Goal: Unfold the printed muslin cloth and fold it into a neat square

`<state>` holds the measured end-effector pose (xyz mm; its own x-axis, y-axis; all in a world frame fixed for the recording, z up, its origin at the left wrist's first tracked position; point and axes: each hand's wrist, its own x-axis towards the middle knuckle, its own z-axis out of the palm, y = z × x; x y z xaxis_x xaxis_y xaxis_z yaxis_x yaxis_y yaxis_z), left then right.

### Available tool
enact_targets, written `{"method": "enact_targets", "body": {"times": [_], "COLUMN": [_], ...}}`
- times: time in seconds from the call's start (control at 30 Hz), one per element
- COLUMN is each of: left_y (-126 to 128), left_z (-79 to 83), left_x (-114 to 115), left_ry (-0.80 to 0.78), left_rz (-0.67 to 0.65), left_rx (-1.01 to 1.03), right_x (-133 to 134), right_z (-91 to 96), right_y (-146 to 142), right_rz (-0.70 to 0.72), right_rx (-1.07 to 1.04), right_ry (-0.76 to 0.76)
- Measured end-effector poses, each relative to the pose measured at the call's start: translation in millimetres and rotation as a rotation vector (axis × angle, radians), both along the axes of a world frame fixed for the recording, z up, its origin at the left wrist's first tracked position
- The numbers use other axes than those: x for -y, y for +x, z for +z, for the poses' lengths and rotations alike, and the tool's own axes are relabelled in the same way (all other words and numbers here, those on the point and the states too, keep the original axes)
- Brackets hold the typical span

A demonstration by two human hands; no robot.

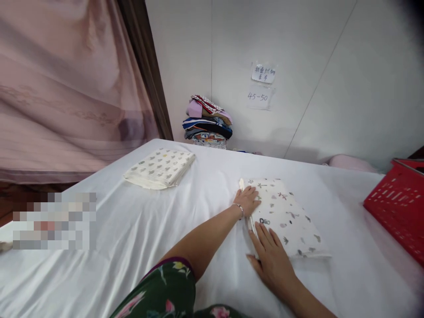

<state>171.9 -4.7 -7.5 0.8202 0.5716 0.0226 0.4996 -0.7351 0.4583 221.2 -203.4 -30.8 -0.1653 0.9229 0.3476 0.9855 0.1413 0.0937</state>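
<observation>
A folded white cloth with small grey and red prints (pixel 291 216) lies on the white sheet (pixel 149 229) right of centre. My left hand (pixel 247 199) rests flat on its far left edge, fingers stretched out, a thin bracelet at the wrist. My right hand (pixel 270 256) lies flat on the near left corner of the same cloth, fingers spread. Neither hand grips anything. A second folded cream cloth with grey prints (pixel 160 167) lies apart at the far left of the sheet.
A red plastic basket (pixel 397 207) stands at the right edge. A stack of folded coloured clothes (pixel 207 121) sits against the white wall behind the sheet, under two paper labels (pixel 261 86). A pink curtain (pixel 66 88) hangs at the left.
</observation>
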Motion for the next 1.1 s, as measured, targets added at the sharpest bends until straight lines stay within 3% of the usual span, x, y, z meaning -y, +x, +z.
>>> {"method": "enact_targets", "body": {"times": [0.17,0.3,0.53,0.77,0.97,1.1], "left_y": [-0.2,-3.1,-14.7,-28.6,-17.2,-5.0], "left_z": [0.4,3.6,16.0,21.8,25.0,24.4], "left_x": [-3.0,-10.3,-19.3,-16.2,-29.0,-44.6], "left_ry": [-0.047,0.002,0.076,0.114,0.052,-0.077], "left_rz": [0.022,0.07,0.033,0.036,0.217,0.372], "left_rx": [0.059,0.107,0.094,0.079,0.063,0.01], "right_x": [0.4,0.8,-1.2,16.4,21.8,19.3], "right_z": [2.3,5.5,7.6,11.0,13.9,13.7], "right_y": [-0.3,-1.3,-2.1,3.7,5.2,6.6], "right_rz": [0.007,0.013,0.003,0.084,0.107,0.111], "right_rx": [-0.014,-0.015,-0.041,-0.035,-0.06,-0.059], "right_ry": [0.012,0.008,0.022,0.012,0.003,-0.015]}}
